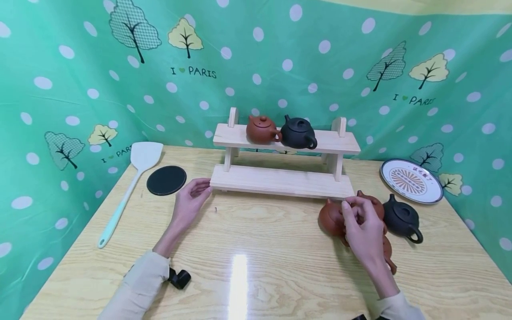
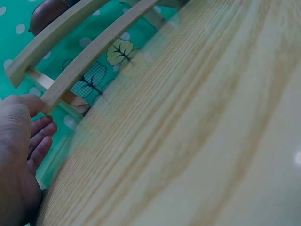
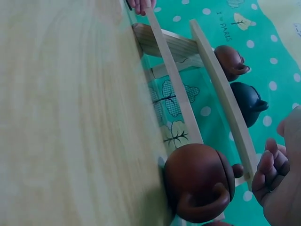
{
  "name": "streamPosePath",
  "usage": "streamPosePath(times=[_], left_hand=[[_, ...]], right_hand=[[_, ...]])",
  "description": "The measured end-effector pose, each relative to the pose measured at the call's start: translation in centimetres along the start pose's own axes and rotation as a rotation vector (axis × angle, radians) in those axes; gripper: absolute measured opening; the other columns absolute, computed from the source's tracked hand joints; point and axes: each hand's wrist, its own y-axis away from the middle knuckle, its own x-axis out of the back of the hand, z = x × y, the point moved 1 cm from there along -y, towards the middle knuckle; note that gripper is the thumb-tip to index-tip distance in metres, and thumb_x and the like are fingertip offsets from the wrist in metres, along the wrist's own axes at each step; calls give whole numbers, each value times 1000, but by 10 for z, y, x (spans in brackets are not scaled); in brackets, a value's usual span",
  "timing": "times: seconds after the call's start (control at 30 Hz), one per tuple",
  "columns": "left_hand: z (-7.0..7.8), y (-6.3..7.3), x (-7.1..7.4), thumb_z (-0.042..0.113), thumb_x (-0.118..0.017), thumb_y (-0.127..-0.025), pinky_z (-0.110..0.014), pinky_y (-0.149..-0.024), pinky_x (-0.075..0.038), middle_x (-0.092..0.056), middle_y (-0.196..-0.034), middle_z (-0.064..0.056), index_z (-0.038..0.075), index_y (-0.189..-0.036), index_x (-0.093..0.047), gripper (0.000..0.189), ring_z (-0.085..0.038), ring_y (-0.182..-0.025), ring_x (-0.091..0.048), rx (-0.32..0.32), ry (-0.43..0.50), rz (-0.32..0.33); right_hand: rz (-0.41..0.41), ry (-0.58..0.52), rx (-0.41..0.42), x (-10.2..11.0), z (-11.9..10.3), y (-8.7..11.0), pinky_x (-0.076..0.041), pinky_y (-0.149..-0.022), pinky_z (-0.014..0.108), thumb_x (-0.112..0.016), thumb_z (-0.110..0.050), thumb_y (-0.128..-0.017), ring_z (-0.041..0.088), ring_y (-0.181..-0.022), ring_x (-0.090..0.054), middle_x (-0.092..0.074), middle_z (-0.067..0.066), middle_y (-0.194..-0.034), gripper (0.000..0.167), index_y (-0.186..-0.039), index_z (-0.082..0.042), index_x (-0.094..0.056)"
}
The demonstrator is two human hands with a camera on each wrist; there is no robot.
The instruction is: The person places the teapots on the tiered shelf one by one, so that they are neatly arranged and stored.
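A two-tier wooden shelf (image 1: 280, 180) stands at the back of the table. My left hand (image 1: 192, 198) pinches the left end of its lower board, thumb and fingers at the corner; the left wrist view shows the hand (image 2: 21, 141) there too. My right hand (image 1: 364, 226) hovers above a cluster of teapots near the shelf's right end, fingers loosely bent and nothing seen in them. Beneath it are a brown teapot (image 1: 331, 218), a second brown teapot (image 1: 374, 205) and a third (image 1: 387, 249), partly hidden. A black teapot (image 1: 400, 215) sits to their right.
On the upper board sit a brown teapot (image 1: 262, 130) and a black teapot (image 1: 298, 133). At left lie a white spatula (image 1: 146, 155) and a black round mat (image 1: 166, 180). A patterned plate (image 1: 412, 181) lies at the back right. A green polka-dot cloth (image 1: 280, 44) hangs behind.
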Motion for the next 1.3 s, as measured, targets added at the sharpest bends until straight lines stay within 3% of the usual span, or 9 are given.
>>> streamPosePath(times=[0.3, 0.4, 0.63, 0.87, 1.3], left_hand=[[-2, -1, -1, 2, -67, -100, -16, -94, -50, -67, -123, -29, -13, -128, -62, 31, -39, -115, -63, 16, 5, -8], [-2, -1, 0, 2, -67, -100, -17, -94, -51, -67, -123, -29, -12, -128, -62, 31, -39, -115, -63, 21, 5, -11], [1, -1, 0, 0, -67, -99, -18, -94, -51, -67, -122, -30, -13, -126, -62, 30, -40, -114, -64, 8, 3, -4], [1, 0, 0, 0, -67, -100, -19, -95, -51, -67, -123, -30, -13, -127, -62, 31, -40, -115, -63, 13, 3, -6], [-4, -2, 0, 3, -67, -101, -21, -96, -51, -67, -124, -28, -11, -128, -62, 31, -38, -115, -63, 25, 5, -12]], right_hand=[[1, 28, -60, 8, 6, 19, -42, -50, 20, -61, -15, -106, 19, -63, -60, -61, 15, -70, 19, -119, -2, -63], [4, 60, -68, 9, 7, 25, -41, -54, 19, -62, -15, -105, 16, -65, -62, -61, 11, -68, 19, -119, -1, -63], [-3, 107, -83, 13, 7, 34, -36, -54, 20, -63, -15, -105, 12, -57, -47, -52, 2, -65, 20, -119, -1, -64], [10, 174, -76, 13, 5, 41, -33, -49, 23, -65, -10, -102, 11, -52, -42, -47, 0, -61, 15, -115, -1, -64], [-54, 323, -245, 13, 8, 49, -32, -48, 27, -60, -26, -106, 13, -48, -42, -51, 0, -60, 30, -122, -1, -62]])
